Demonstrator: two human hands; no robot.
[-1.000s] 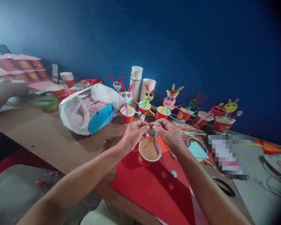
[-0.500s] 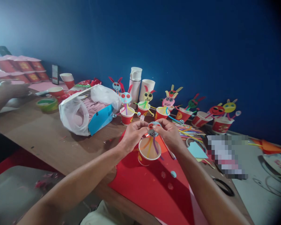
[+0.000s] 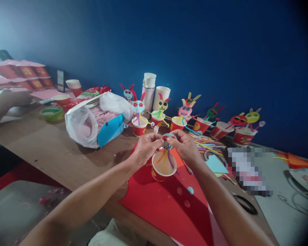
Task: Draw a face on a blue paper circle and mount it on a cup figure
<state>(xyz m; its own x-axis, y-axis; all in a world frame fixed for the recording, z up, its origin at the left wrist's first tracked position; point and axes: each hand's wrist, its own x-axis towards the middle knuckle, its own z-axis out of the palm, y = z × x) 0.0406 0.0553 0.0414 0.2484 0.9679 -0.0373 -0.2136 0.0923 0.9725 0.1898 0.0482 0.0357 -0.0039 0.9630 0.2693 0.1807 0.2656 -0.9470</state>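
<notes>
A round grey-blue paper face (image 3: 167, 145) with red eye pieces and a drawn mouth is pinched from both sides above a paper cup. My left hand (image 3: 146, 147) holds its left edge, and my right hand (image 3: 185, 145) grips the right edge, thumbs near the eyes. Yellow, orange and purple strips run down from the face into the red and white cup (image 3: 159, 175). That cup stands upright on a red paper sheet (image 3: 166, 205). Small round pieces, one of them light blue (image 3: 190, 190), lie on the sheet in front.
Several cups with paper faces, one pink (image 3: 184, 111), line the wall. To the left are a plastic-wrapped box (image 3: 110, 130), green tape (image 3: 51, 114) and another person's hand (image 3: 14, 98). Scissors (image 3: 245, 204), light blue paper (image 3: 216, 164) and coloured strips (image 3: 207, 143) lie at the right.
</notes>
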